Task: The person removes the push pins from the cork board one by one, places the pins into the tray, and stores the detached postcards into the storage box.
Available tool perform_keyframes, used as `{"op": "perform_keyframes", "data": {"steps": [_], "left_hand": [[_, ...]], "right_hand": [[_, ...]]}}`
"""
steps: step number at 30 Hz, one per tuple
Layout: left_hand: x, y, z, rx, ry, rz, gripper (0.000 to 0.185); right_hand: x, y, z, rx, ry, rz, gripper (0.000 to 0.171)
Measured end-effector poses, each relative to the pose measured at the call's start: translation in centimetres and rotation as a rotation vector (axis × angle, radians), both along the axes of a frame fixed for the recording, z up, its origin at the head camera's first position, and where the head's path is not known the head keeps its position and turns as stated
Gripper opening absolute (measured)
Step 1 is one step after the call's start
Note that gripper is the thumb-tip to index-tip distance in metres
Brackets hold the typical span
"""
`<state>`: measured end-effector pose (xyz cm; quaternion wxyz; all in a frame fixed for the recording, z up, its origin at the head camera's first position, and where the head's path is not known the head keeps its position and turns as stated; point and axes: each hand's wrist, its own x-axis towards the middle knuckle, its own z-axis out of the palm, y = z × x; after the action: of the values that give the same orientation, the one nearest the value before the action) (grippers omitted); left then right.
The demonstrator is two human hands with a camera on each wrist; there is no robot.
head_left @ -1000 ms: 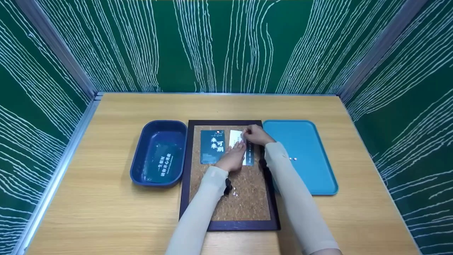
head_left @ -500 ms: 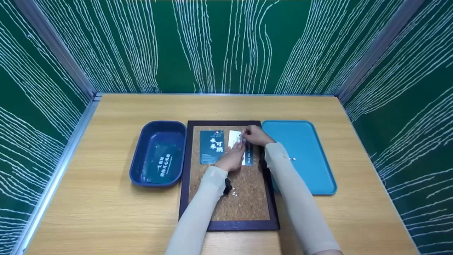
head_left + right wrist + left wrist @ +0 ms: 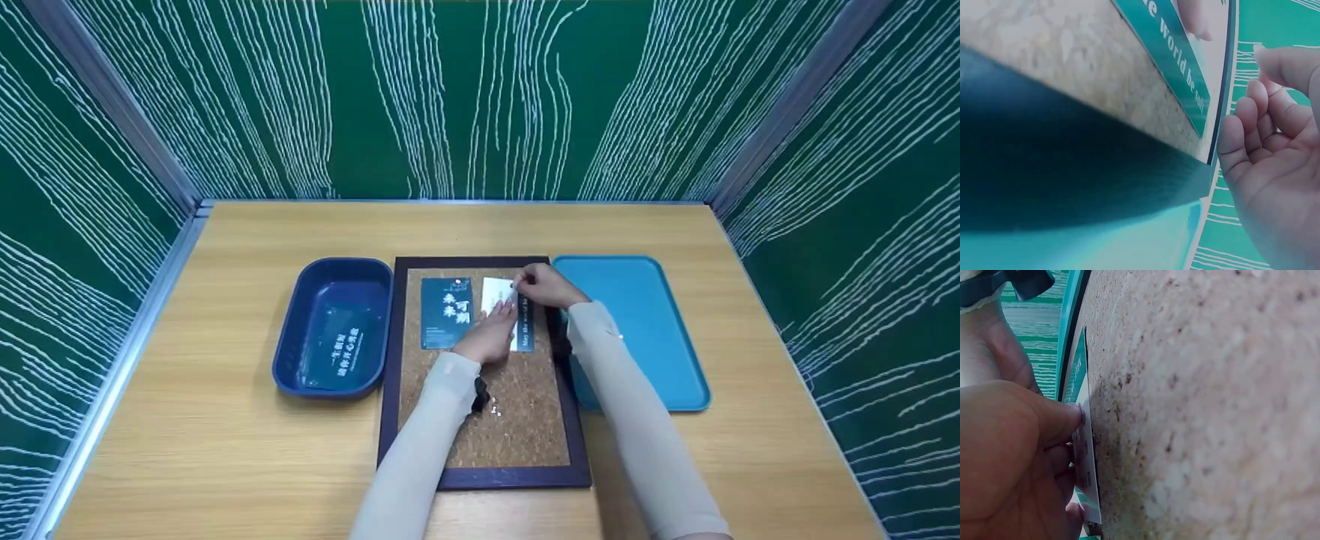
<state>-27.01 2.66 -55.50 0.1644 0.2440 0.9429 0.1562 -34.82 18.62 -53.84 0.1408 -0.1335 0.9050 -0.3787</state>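
On my feed, the card [image 3: 526, 330] runs lengthwise away beneath the left hand's [image 3: 487, 334] straight fingers; the right hand [image 3: 547, 286], nearer its far end, pinches something tiny [image 3: 514, 285], unidentifiable

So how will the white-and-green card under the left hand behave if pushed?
The card looks thin, so it's probably light. Its edge runs straight, suggesting slight flex rather than flop. The left hand rests on it, so it likely resists sliding.
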Motion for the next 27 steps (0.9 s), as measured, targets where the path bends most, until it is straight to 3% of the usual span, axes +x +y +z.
{"op": "perform_keyframes", "data": {"steps": [20, 27], "left_hand": [[0.0, -0.1, -0.1, 0.051, -0.062, 0.037, 0.052], [0.0, -0.1, -0.2, 0.055, -0.053, 0.032, 0.052]], "right_hand": [[0.7, 3.3, 1.3, -0.010, -0.044, -0.083, 0.024], [1.1, 4.7, 1.7, -0.022, -0.030, -0.104, 0.024]]}}
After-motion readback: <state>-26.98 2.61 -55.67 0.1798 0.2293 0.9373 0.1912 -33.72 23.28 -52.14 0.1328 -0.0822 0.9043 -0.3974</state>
